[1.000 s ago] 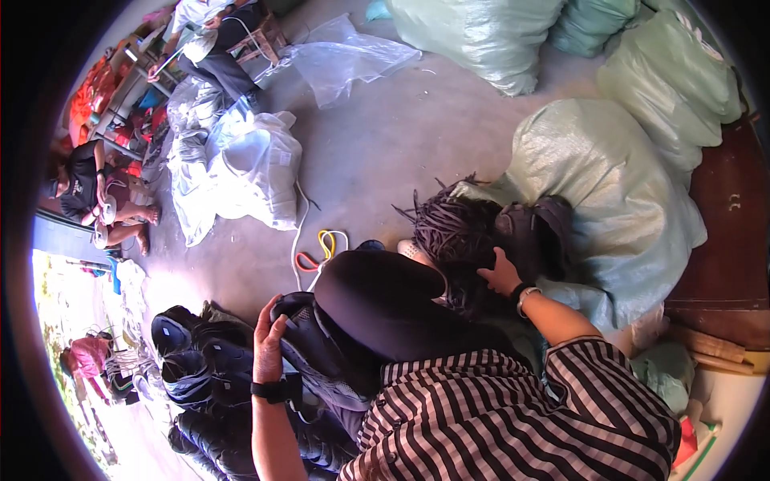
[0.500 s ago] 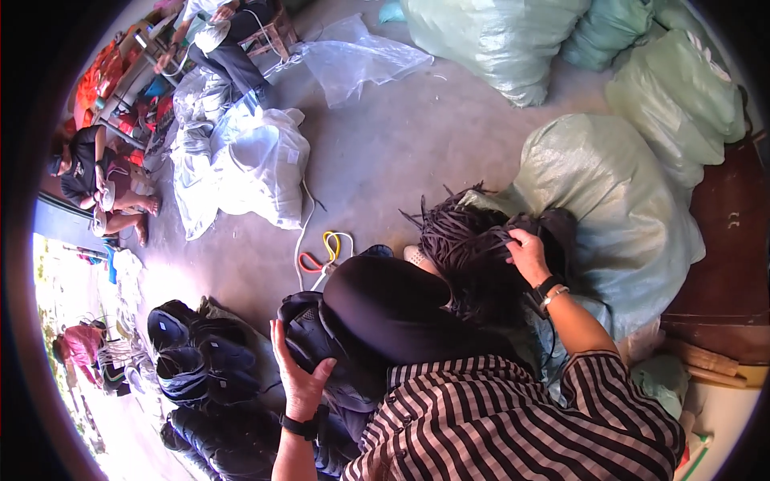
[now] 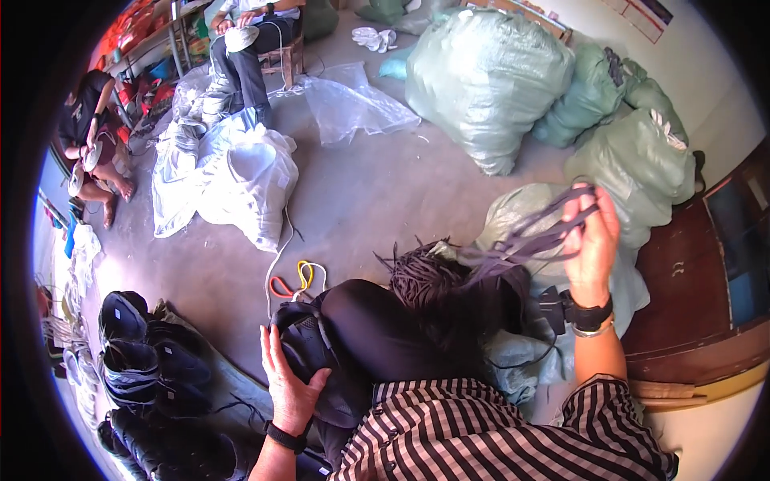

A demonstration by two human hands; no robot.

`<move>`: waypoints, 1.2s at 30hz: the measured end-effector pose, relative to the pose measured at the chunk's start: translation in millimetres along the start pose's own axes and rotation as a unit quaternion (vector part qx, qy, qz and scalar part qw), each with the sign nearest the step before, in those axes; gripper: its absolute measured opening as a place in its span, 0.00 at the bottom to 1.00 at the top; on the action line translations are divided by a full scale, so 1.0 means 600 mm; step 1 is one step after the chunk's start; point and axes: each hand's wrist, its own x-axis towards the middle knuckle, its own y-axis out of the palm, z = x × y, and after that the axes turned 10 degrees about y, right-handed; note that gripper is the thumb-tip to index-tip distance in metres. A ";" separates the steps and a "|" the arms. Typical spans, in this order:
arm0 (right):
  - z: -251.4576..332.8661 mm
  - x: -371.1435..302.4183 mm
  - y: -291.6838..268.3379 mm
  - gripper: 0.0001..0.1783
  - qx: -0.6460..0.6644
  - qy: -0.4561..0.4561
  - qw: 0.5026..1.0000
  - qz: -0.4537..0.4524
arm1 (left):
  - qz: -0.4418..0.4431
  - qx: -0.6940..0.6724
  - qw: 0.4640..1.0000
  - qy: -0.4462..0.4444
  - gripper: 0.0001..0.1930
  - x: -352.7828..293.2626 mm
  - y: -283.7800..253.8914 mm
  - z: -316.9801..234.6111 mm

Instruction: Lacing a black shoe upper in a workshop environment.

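Observation:
My left hand point(image 3: 290, 393) lies with straight fingers and a spread thumb along the side of a black shoe point(image 3: 309, 333), which rests by my left thigh; its fingers are not wrapped round the shoe. Raised at the right, my right hand point(image 3: 592, 236) is closed on several dark grey shoelaces point(image 3: 525, 240). They trail down, blurred, to a heap of the same laces point(image 3: 425, 276) beside my knee. A pale green woven sack point(image 3: 513, 212) lies behind the heap.
More black shoes point(image 3: 132, 365) stand at the left. Yellow-and-red-handled scissors point(image 3: 303, 276) lie on the floor beyond my knee. White bags point(image 3: 249, 180), clear plastic point(image 3: 357, 104) and large green sacks point(image 3: 489, 80) are farther off. Two seated people point(image 3: 257, 40) work at the far left.
My right hand has lifted up and right from the lace heap, drawing several laces with it. My left hand stays at the shoe. The whole view has shifted slightly.

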 end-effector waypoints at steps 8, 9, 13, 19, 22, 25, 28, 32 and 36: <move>0.172 -0.042 0.105 0.11 -0.003 -0.179 0.978 0.106 | 0.010 -0.017 1.000 0.007 0.58 0.002 -0.005 0.016; 0.165 -0.042 0.117 0.11 0.009 -0.145 0.980 0.132 | 0.003 -0.018 1.000 0.004 0.58 0.001 -0.005 0.015; 0.142 -0.053 0.183 0.11 0.050 0.014 0.958 0.281 | 0.021 0.029 0.999 0.011 0.56 0.006 -0.025 -0.008; 0.059 -0.146 0.322 0.11 0.074 0.251 0.786 0.560 | 0.006 -0.282 0.934 0.221 0.51 0.034 -0.055 -0.117; 0.027 -0.164 0.348 0.13 -0.016 0.250 0.702 0.667 | 0.013 -0.472 0.881 -0.030 0.29 0.011 -0.035 -0.166; -0.038 -0.118 0.343 0.25 -0.183 0.010 0.674 0.716 | -0.112 -0.518 0.837 -0.136 0.07 -0.022 -0.057 -0.150; -0.144 -0.106 0.288 0.24 -0.202 0.019 0.687 0.698 | -0.227 -0.530 0.815 -0.060 0.14 -0.075 -0.112 -0.117; -0.221 -0.141 0.188 0.18 -0.311 0.100 0.561 0.761 | -0.518 -0.410 0.742 -0.112 0.12 -0.096 -0.231 -0.115; -0.183 -0.070 0.134 0.10 -0.403 0.202 0.548 0.705 | -0.475 -0.485 0.734 0.010 0.12 -0.161 -0.314 -0.019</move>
